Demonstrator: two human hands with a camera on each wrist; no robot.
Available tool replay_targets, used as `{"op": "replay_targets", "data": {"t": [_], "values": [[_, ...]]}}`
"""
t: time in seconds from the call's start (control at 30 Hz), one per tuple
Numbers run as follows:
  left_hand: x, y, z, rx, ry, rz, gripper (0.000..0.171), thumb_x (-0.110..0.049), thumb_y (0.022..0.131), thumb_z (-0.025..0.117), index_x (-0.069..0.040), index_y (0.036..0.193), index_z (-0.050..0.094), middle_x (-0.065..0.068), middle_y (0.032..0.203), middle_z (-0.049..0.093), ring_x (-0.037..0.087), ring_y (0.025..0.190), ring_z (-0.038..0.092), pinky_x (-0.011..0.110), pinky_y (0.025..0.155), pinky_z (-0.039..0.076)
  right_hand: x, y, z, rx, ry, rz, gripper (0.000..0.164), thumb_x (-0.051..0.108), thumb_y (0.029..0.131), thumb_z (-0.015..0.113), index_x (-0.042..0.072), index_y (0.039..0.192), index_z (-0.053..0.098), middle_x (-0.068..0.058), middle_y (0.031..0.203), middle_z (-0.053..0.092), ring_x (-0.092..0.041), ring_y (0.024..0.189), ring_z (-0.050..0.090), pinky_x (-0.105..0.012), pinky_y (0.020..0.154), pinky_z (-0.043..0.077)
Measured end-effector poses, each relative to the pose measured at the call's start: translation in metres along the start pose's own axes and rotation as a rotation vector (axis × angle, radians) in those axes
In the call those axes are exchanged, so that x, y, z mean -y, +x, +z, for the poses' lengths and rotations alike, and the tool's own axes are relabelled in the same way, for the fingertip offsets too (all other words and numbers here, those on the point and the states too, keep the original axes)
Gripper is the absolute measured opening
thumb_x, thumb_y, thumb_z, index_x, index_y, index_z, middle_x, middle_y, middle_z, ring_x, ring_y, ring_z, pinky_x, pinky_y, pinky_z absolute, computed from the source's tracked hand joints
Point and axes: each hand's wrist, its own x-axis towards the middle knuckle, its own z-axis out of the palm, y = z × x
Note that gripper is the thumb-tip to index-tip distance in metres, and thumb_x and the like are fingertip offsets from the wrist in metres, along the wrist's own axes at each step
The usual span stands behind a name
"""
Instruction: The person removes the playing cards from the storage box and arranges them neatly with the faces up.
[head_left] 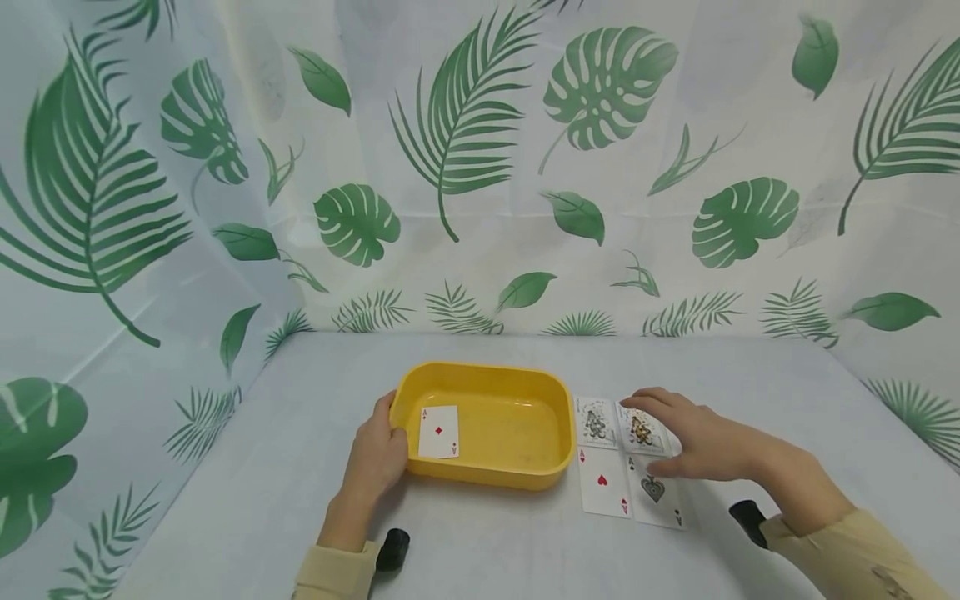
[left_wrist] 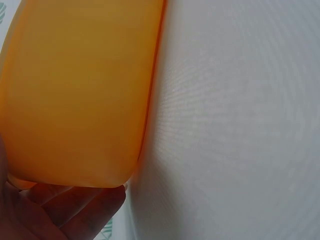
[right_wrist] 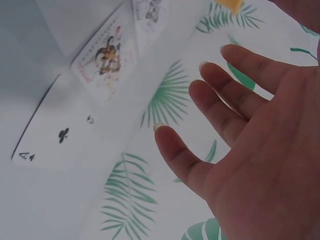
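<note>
My left hand [head_left: 377,450] grips the left end of a yellow plastic tray [head_left: 498,479], its thumb at the rim. In the left wrist view, fingers [left_wrist: 85,210] lie against the end of the tray's outer wall. An ace of diamonds [head_left: 438,432] lies face up inside the tray. Over the cards on the right, my right hand [head_left: 708,437] holds nothing, its fingers spread. Beneath or beside it lie a grey joker [head_left: 596,422], a coloured joker [head_left: 640,431], an ace of hearts [head_left: 602,482] and an ace of spades [head_left: 654,492]. The right wrist view also shows an ace of clubs [right_wrist: 62,134].
A pale cloth covers the table [head_left: 480,542]. Behind it and at the sides hangs a white sheet [head_left: 495,250] printed with green leaves. Dark wrist straps or mounts [head_left: 393,550] show near both sleeves. The cards lie close along the tray's right side.
</note>
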Motion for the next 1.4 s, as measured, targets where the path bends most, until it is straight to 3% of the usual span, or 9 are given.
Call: {"op": "replay_targets", "data": {"t": [0.7, 0.97, 1.4], "values": [[0.001, 0.002, 0.001, -0.011, -0.008, -0.024, 0.058, -0.002, 0.095, 0.042, 0.002, 0.152, 0.035, 0.021, 0.15, 0.047, 0.033, 0.13, 0.051, 0.052, 0.109, 0.038, 0.017, 0.026, -0.015, -0.032, 0.056, -0.065, 0.081, 0.027, 0.083, 0.081, 0.01, 0.15, 0.041, -0.02, 0.154, 0.033, -0.046, 0.136, 0.035, -0.07, 0.101, 0.036], [-0.001, 0.001, 0.0, -0.008, -0.002, -0.021, 0.057, -0.002, 0.095, 0.041, 0.002, 0.152, 0.036, 0.021, 0.149, 0.048, 0.033, 0.128, 0.052, 0.052, 0.108, 0.039, 0.029, 0.037, -0.02, -0.073, 0.081, -0.14, 0.081, 0.027, 0.084, 0.081, 0.008, 0.151, 0.039, -0.019, 0.155, 0.033, -0.045, 0.138, 0.033, -0.068, 0.103, 0.036], [0.0, 0.001, -0.001, -0.007, -0.004, -0.003, 0.057, -0.001, 0.095, 0.041, 0.003, 0.152, 0.036, 0.022, 0.148, 0.049, 0.033, 0.126, 0.054, 0.053, 0.108, 0.04, 0.055, 0.063, -0.022, -0.086, 0.105, -0.186, 0.082, 0.022, 0.085, 0.079, 0.007, 0.153, 0.037, -0.017, 0.158, 0.029, -0.043, 0.143, 0.028, -0.066, 0.108, 0.031]]}}
